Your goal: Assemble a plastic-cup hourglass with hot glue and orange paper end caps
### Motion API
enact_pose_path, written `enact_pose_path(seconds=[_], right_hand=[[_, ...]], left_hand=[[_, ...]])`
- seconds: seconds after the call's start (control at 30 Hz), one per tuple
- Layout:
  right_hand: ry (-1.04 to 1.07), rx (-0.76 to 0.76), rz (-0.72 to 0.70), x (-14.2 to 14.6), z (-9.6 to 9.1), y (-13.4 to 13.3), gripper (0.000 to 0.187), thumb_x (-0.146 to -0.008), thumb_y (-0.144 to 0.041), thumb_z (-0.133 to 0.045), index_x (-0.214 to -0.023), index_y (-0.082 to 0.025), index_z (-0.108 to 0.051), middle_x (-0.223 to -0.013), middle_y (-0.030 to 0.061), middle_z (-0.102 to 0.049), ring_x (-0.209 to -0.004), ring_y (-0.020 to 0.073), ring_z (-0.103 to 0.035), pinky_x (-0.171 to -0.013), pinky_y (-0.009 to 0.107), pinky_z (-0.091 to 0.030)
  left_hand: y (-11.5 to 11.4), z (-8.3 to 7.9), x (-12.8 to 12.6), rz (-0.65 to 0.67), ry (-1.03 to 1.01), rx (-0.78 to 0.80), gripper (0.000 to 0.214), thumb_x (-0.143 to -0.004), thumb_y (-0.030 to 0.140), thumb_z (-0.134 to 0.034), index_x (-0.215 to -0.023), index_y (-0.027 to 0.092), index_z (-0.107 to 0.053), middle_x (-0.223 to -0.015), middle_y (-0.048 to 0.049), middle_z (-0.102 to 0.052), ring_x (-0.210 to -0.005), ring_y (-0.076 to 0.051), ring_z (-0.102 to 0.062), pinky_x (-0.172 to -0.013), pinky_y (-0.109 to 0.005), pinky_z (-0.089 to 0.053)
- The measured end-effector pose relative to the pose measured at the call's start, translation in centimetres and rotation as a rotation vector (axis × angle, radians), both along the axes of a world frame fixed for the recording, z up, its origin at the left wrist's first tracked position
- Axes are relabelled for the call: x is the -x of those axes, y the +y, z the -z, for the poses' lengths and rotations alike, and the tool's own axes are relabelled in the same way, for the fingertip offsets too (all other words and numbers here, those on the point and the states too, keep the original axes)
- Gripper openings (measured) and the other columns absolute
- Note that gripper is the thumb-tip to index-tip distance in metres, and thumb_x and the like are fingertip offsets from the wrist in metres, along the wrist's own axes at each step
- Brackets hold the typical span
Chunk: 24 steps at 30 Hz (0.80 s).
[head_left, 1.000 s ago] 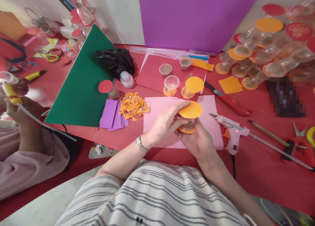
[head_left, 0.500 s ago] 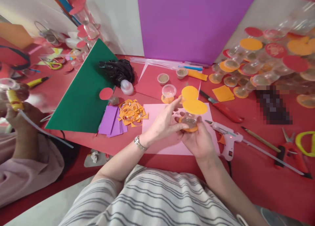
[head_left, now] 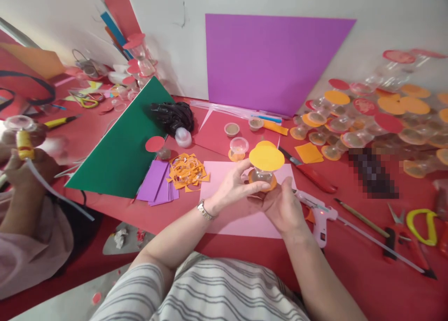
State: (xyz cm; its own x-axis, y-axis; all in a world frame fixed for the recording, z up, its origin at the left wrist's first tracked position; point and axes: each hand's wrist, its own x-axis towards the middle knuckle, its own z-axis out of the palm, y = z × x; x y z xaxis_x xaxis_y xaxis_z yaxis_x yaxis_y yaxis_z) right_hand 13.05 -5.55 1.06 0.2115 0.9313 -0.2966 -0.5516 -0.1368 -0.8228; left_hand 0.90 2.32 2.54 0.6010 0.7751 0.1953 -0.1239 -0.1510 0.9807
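A small hourglass (head_left: 266,158) of clear plastic cups, with orange discs at top and bottom, is upright in my left hand (head_left: 234,184). My left thumb lies along its lower cup, and the other fingers go behind it. My right hand (head_left: 284,206) is just beside and under it, thumb raised apart and fingers stretched beneath the base; whether they touch it is unclear. Another orange disc (head_left: 264,144) shows partly behind the top. Pink paper (head_left: 241,223) lies below my hands. Beyond stand a clear cup on an orange disc (head_left: 239,145) and two sand-filled cups (head_left: 231,129).
Right are a glue gun (head_left: 320,213), red cutter (head_left: 315,177), pliers (head_left: 402,237) and stacked hourglasses (head_left: 353,111). Left are orange scraps (head_left: 187,171), purple cards (head_left: 157,183), a green board (head_left: 119,148) and a black bag (head_left: 173,118). At far left, another person's hand (head_left: 30,167) holds a yellow glue gun (head_left: 24,144).
My right hand's thumb has come away from the hourglass, while my left hand keeps hold of it. The view has tilted up, showing more of the wall.
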Motion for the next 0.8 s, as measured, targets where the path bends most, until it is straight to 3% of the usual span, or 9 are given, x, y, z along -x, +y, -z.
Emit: enact_pose_path(seconds=[0.07, 0.17, 0.23, 0.3, 0.4, 0.47, 0.67, 0.8], right_hand=[[-0.188, -0.017, 0.103, -0.3, 0.9, -0.3, 0.063, -0.078, -0.082, -0.051, -0.081, -0.021, -0.068, -0.066, 0.0017, -0.066, -0.055, 0.0149, -0.058, -0.051, 0.028, -0.049], [-0.308, -0.071, 0.243, -0.7, 1.6, -0.7, 0.037, -0.086, -0.055, -0.066, -0.07, -0.022, -0.06, -0.058, -0.0053, -0.055, -0.052, 0.0097, -0.048, -0.053, 0.023, -0.042], [-0.369, -0.123, 0.327, -1.0, 1.6, -0.8, 0.026, -0.084, -0.043, -0.072, -0.075, -0.022, -0.06, -0.063, -0.0066, -0.056, -0.058, 0.0087, -0.05, -0.061, 0.022, -0.044], [-0.417, -0.187, 0.396, -1.1, 1.4, -0.7, 0.025, -0.079, -0.043, -0.077, -0.088, -0.024, -0.064, -0.08, -0.0045, -0.064, -0.074, 0.0105, -0.059, -0.073, 0.024, -0.048], [-0.481, -0.32, 0.339, -1.2, 1.2, -0.6, 0.052, -0.07, -0.047, -0.083, -0.113, -0.026, -0.063, -0.111, 0.0028, -0.068, -0.101, 0.0189, -0.064, -0.088, 0.033, -0.051], [-0.521, -0.354, 0.233, -1.1, 1.1, -0.6, 0.057, -0.071, -0.044, -0.083, -0.12, -0.025, -0.06, -0.115, 0.0059, -0.069, -0.104, 0.0227, -0.066, -0.09, 0.038, -0.053], [-0.671, -0.187, 0.107, -1.2, 2.1, -1.2, 0.031, -0.076, -0.04, -0.078, -0.1, -0.022, -0.07, -0.098, 0.0057, -0.076, -0.098, 0.0246, -0.07, -0.096, 0.043, -0.052], [-0.65, -0.156, 0.154, -1.6, 2.7, -1.3, 0.03, -0.08, -0.041, -0.075, -0.105, -0.023, -0.072, -0.108, 0.006, -0.075, -0.109, 0.0255, -0.068, -0.101, 0.045, -0.05]], left_hand=[[0.0, 0.3, 0.1, -0.027, -0.041, 0.03, 0.058, -0.076, 0.055, -0.077, -0.116, 0.016, -0.062, -0.114, -0.0105, -0.069, -0.108, -0.026, -0.064, -0.094, -0.036, -0.051], [0.0, 1.0, 0.3, -0.056, -0.007, 0.047, 0.057, -0.074, 0.054, -0.08, -0.111, 0.014, -0.063, -0.107, -0.0096, -0.069, -0.101, -0.024, -0.064, -0.09, -0.034, -0.05], [-0.2, 1.3, 0.4, -0.074, 0.066, 0.026, 0.052, -0.074, 0.048, -0.081, -0.109, 0.015, -0.063, -0.102, -0.0081, -0.068, -0.093, -0.021, -0.062, -0.082, -0.031, -0.05], [-0.5, 1.4, 0.5, -0.08, 0.13, -0.017, 0.047, -0.074, 0.04, -0.083, -0.11, 0.015, -0.063, -0.1, -0.0066, -0.066, -0.089, -0.019, -0.06, -0.078, -0.029, -0.048], [-0.9, 1.2, 0.5, -0.033, 0.183, -0.061, 0.045, -0.073, 0.03, -0.083, -0.111, 0.015, -0.062, -0.101, -0.0056, -0.064, -0.084, -0.016, -0.059, -0.076, -0.028, -0.048], [-1.1, 1.2, 0.5, -0.004, 0.207, -0.056, 0.048, -0.073, 0.027, -0.083, -0.113, 0.016, -0.06, -0.105, -0.0063, -0.065, -0.086, -0.016, -0.06, -0.078, -0.029, -0.049], [-1.4, 1.4, 0.2, -0.028, 0.187, -0.039, 0.048, -0.074, 0.022, -0.08, -0.114, 0.018, -0.053, -0.116, -0.0087, -0.065, -0.1, -0.02, -0.063, -0.088, -0.034, -0.051], [-1.0, 1.3, 0.5, 0.028, 0.158, -0.049, 0.052, -0.071, 0.022, -0.084, -0.113, 0.018, -0.053, -0.117, -0.0092, -0.063, -0.101, -0.021, -0.063, -0.089, -0.036, -0.053]])
